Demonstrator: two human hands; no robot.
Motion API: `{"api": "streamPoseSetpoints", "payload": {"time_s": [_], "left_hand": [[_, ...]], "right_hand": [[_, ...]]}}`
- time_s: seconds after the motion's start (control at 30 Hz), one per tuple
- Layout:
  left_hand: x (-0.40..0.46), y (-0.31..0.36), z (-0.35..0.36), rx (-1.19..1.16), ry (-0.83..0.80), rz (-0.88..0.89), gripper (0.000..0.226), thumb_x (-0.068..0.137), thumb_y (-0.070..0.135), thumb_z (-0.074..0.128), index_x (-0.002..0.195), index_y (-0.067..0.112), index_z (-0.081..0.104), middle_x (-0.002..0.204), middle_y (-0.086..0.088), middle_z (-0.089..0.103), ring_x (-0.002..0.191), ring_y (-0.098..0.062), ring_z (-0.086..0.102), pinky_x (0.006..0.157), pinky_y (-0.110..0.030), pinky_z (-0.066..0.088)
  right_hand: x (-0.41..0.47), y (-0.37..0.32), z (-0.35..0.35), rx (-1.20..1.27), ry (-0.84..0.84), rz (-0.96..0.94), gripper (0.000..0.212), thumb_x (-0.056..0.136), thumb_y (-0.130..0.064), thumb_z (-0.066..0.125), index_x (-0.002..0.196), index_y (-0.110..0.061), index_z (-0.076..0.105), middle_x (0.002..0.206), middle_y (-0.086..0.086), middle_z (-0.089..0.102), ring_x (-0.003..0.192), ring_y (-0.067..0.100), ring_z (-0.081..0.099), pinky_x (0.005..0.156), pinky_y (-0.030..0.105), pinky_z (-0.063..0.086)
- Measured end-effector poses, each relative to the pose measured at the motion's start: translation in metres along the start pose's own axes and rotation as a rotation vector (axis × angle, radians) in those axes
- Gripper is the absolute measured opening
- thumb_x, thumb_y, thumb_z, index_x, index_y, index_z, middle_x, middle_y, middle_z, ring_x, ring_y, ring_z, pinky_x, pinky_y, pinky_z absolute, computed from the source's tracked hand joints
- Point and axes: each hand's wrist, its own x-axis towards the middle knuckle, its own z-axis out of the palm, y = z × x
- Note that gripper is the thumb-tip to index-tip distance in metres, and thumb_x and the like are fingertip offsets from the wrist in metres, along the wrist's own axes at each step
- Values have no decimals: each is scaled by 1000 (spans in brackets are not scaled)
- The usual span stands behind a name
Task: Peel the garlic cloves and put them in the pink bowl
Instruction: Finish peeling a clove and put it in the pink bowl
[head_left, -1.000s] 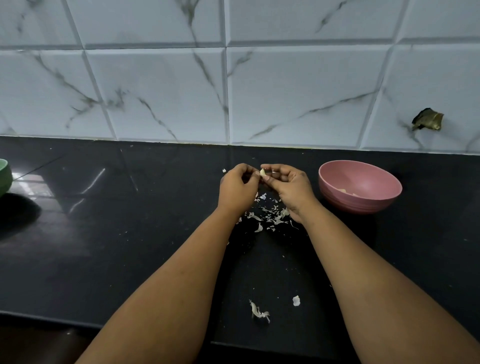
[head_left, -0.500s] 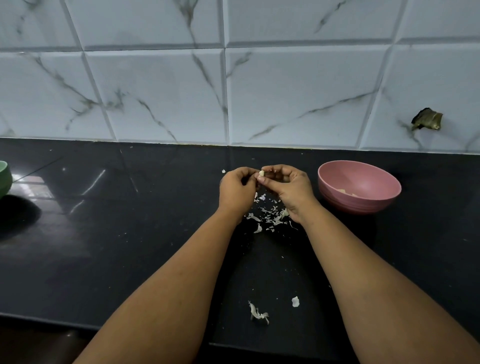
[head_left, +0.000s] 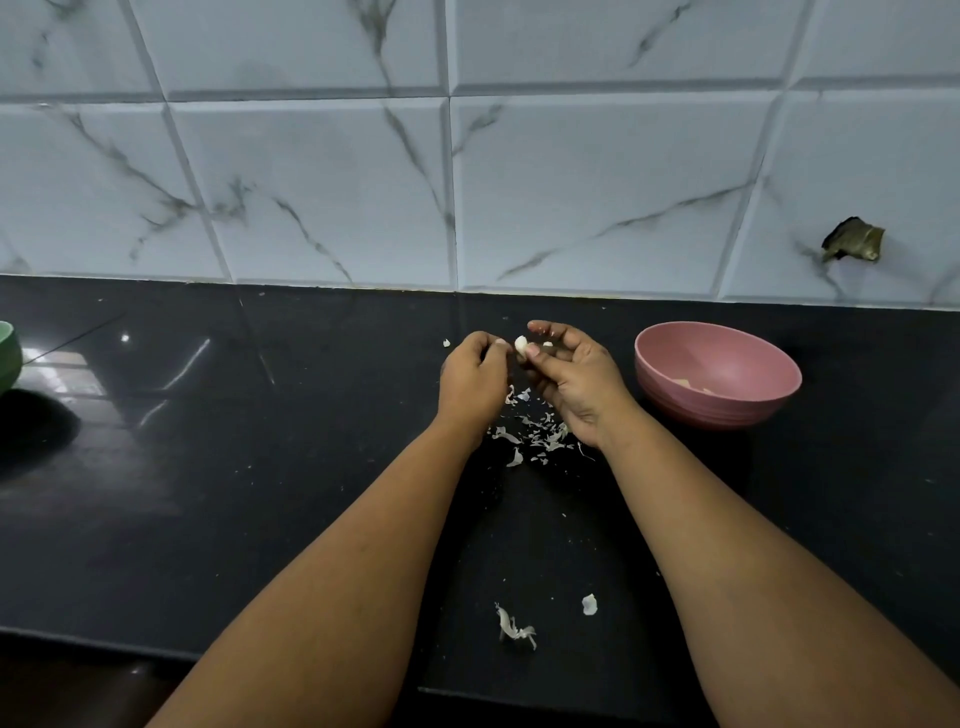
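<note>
Garlic clove (head_left: 520, 344) is pinched in the right hand (head_left: 574, 382) above the black table (head_left: 218, 467), left hand (head_left: 471, 378) curled up against it, picking at skin. I'd nick the root end and strip downward, then drop it in the pink bowl (head_left: 719, 410) just to the right. No labels or writing anywhere.

The pink bowl (head_left: 717, 374) sits just right of the right hand (head_left: 576, 384), with only bare black counter (head_left: 260, 493) between them. Bits of garlic skin (head_left: 535, 436) lie under the hands. A green bowl (head_left: 8, 356) sits far off at the left edge.
</note>
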Motion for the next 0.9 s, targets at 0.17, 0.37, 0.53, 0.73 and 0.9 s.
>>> {"api": "streamPoseSetpoints", "payload": {"time_s": [0.17, 0.37, 0.53, 0.73, 0.9], "left_hand": [[0, 5, -4, 56, 61, -1, 44, 101, 32, 47, 61, 15, 40, 57, 3, 41, 56, -12, 37, 57, -30, 33], [0, 2, -7, -49, -8, 82, 7, 92, 24, 68, 85, 23, 70, 70, 9, 63, 66, -6, 57, 68, -27, 51], [1, 2, -6, -117, -60, 79, 10, 91, 6, 67, 91, 14, 72, 75, 0, 71, 65, -2, 64, 69, -20, 55], [1, 1, -6, -85, -32, 76, 9, 92, 3, 64, 93, 8, 72, 81, -4, 71, 62, 1, 64, 69, -20, 55], [3, -1, -5, -57, -8, 80, 10, 93, 3, 63, 90, 10, 70, 79, -2, 70, 60, 3, 63, 65, -16, 52]], "right_hand": [[1, 1, 0, -38, -12, -24, 22, 91, 4, 58, 105, -12, 62, 82, 0, 72, 74, 6, 65, 68, 17, 50], [2, 2, -2, -96, -6, -66, 25, 89, 7, 59, 111, -4, 63, 92, 3, 70, 81, 6, 67, 71, 15, 51], [2, 4, -5, -167, 13, -104, 29, 85, 7, 65, 110, -7, 64, 90, 3, 72, 87, 7, 68, 82, 18, 53], [3, 6, -6, -177, 21, -99, 32, 80, 2, 73, 109, -9, 65, 94, 8, 73, 93, 17, 69, 89, 28, 53], [3, 7, -5, -199, 15, -95, 33, 79, 0, 74, 109, -10, 66, 98, 11, 74, 97, 20, 70, 91, 32, 54]]}}
